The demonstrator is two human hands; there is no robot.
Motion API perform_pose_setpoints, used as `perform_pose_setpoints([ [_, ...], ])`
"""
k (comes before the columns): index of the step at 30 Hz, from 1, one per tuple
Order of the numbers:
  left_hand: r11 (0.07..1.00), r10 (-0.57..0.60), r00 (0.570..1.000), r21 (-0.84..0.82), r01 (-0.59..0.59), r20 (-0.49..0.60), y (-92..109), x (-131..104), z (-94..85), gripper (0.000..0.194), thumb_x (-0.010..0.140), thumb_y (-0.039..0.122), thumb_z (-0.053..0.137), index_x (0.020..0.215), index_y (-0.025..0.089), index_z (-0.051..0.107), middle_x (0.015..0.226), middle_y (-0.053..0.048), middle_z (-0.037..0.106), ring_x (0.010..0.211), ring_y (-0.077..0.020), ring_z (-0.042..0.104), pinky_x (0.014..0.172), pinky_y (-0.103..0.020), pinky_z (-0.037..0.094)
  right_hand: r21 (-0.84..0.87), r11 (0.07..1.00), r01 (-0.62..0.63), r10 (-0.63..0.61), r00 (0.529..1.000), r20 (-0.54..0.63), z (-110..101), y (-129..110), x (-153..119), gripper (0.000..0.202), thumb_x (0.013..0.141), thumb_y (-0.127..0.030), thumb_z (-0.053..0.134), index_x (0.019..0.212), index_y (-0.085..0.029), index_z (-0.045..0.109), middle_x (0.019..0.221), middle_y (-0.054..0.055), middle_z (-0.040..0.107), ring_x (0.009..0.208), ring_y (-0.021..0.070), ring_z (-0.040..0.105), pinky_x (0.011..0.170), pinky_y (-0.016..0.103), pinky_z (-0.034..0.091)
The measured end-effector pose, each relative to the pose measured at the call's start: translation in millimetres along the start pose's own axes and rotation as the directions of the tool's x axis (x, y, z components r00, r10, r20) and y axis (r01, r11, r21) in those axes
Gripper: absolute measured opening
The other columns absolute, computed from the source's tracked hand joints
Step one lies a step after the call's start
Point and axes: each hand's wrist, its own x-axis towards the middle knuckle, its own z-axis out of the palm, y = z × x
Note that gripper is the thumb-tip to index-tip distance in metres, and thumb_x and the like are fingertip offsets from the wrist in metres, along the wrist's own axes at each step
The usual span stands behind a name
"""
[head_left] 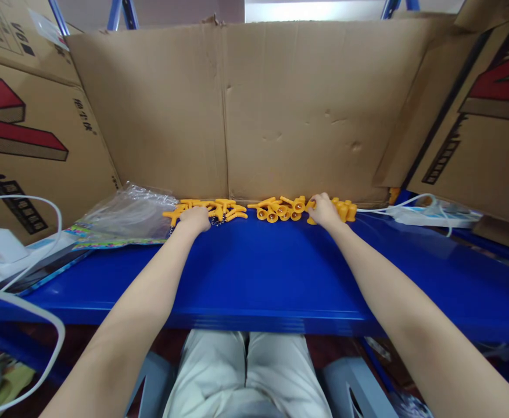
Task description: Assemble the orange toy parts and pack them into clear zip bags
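My left hand reaches to the back of the blue shelf, its fingers curled down among yellow branched plastic pieces with short dark chains. A yellow T-shaped piece sticks out at its left side, apparently in its grip; the fingertips are hidden. My right hand is closed at the fingertips on a yellow plastic piece. To its left lie several yellow funnel-shaped pieces with open round ends facing me. On its right, several yellow cylindrical cups stand close together.
Cardboard walls the back of the blue shelf, with printed boxes at both sides. Clear plastic bags lie at left, near a white charger and its cable. A white power strip lies at right.
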Motion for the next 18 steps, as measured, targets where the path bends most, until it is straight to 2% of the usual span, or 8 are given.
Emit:
perform_pose_setpoints([
  [3, 0.999, -0.031, 0.997, 0.041, 0.028, 0.073, -6.1, 5.0, 1.0, 0.038, 0.062, 0.018, 0.066, 0.1, 0.017, 0.069, 0.107, -0.02, 0.069, 0.101, -0.0388, 0.063, 0.08, -0.051, 0.051, 0.127, 0.987, -0.096, 0.076, 0.984, 0.159, -0.3, -0.4, 2.7, 0.027, 0.082, -0.022, 0.057, 0.106, -0.012, 0.064, 0.108, 0.016, 0.063, 0.098, 0.0281, 0.062, 0.085, 0.037, 0.047],
  [5, 0.998, -0.036, 0.995, 0.049, 0.032, 0.094, -10.6, 9.5, 3.2, 0.039, 0.059, 0.019, 0.067, 0.099, 0.019, 0.069, 0.108, -0.02, 0.068, 0.102, -0.0397, 0.062, 0.08, -0.052, 0.051, 0.184, 0.973, -0.138, 0.085, 0.959, 0.271, -0.4, 2.4, 3.2, 0.028, 0.08, -0.03, 0.063, 0.101, -0.011, 0.066, 0.097, 0.016, 0.067, 0.092, 0.0297, 0.063, 0.083, 0.039, 0.048],
  [7, 0.998, -0.031, 0.994, 0.05, 0.026, 0.107, -15.8, 14.2, 6.3, 0.04, 0.057, 0.019, 0.069, 0.096, 0.017, 0.07, 0.107, -0.022, 0.068, 0.101, -0.0409, 0.062, 0.08, -0.052, 0.051, 0.224, 0.961, -0.162, 0.084, 0.944, 0.32, 0.1, 7.1, 2.8, 0.035, 0.077, -0.039, 0.066, 0.099, -0.011, 0.066, 0.092, 0.015, 0.067, 0.09, 0.0318, 0.064, 0.081, 0.042, 0.048],
  [11, 0.998, -0.01, 0.989, 0.062, 0.0, 0.145, -24.6, 20.5, 13.5, 0.041, 0.056, 0.021, 0.07, 0.096, 0.016, 0.07, 0.106, -0.022, 0.068, 0.101, -0.04, 0.062, 0.08, -0.051, 0.051, 0.211, 0.963, -0.168, 0.089, 0.936, 0.34, 2.2, 11.5, 2.2, 0.04, 0.072, -0.045, 0.07, 0.095, -0.013, 0.065, 0.091, 0.014, 0.067, 0.091, 0.033, 0.064, 0.08, 0.044, 0.05],
  [16, 0.997, -0.054, 0.993, 0.06, 0.047, 0.104, -24.4, 19.0, 16.4, 0.048, 0.058, 0.024, 0.07, 0.104, 0.014, 0.068, 0.116, -0.025, 0.063, 0.116, -0.0435, 0.052, 0.087, -0.055, 0.047, 0.087, 0.994, -0.072, 0.044, 0.957, 0.287, 3.1, -1.6, 0.6, 0.029, 0.069, -0.033, 0.075, 0.091, -0.017, 0.063, 0.09, 0.013, 0.067, 0.093, 0.0328, 0.064, 0.083, 0.043, 0.049],
  [18, 0.992, -0.097, 0.992, 0.087, 0.09, 0.082, -21.3, 16.6, 14.7, 0.05, 0.06, 0.026, 0.069, 0.108, 0.014, 0.067, 0.121, -0.024, 0.061, 0.122, -0.044, 0.046, 0.09, -0.058, 0.043, 0.054, 0.996, -0.075, 0.058, 0.961, 0.269, 1.2, -6.8, -2.8, 0.026, 0.069, -0.026, 0.076, 0.088, -0.016, 0.062, 0.089, 0.013, 0.067, 0.092, 0.0318, 0.064, 0.082, 0.04, 0.05],
])
